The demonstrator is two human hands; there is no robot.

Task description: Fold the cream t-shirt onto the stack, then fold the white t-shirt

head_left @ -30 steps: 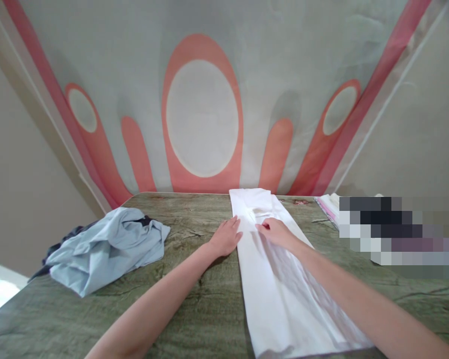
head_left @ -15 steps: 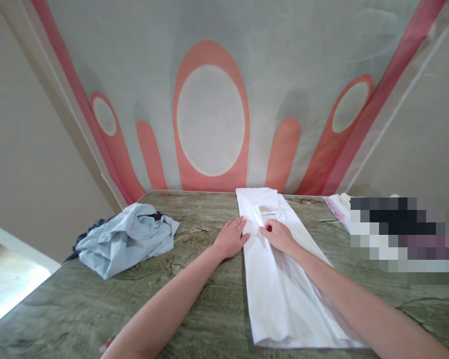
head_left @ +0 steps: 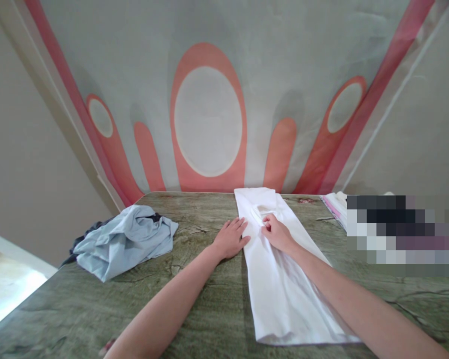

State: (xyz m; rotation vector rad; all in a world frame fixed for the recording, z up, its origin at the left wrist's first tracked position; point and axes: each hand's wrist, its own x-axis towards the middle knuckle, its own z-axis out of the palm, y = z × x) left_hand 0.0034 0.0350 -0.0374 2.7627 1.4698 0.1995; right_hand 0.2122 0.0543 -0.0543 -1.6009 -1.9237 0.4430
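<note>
A long white garment point(head_left: 280, 279), folded into a narrow strip, lies on the green marbled table point(head_left: 205, 309) and runs from the near edge to the far edge. My left hand point(head_left: 230, 238) lies flat with fingers stretched out, its fingertips resting on the strip's left edge. My right hand point(head_left: 277, 232) sits on top of the white garment with fingers curled, pinching a fold of the cloth near the far end.
A crumpled light blue garment point(head_left: 125, 239) with something dark under it lies at the table's left. A folded white and pink item point(head_left: 335, 204) sits at the far right beside a blurred-out patch. A grey and coral patterned sheet point(head_left: 209, 99) hangs behind the table.
My right hand's fingers have curled tighter on the white cloth and edged slightly farther up the strip. My left hand has stayed flat at the strip's edge. The view has shifted a little.
</note>
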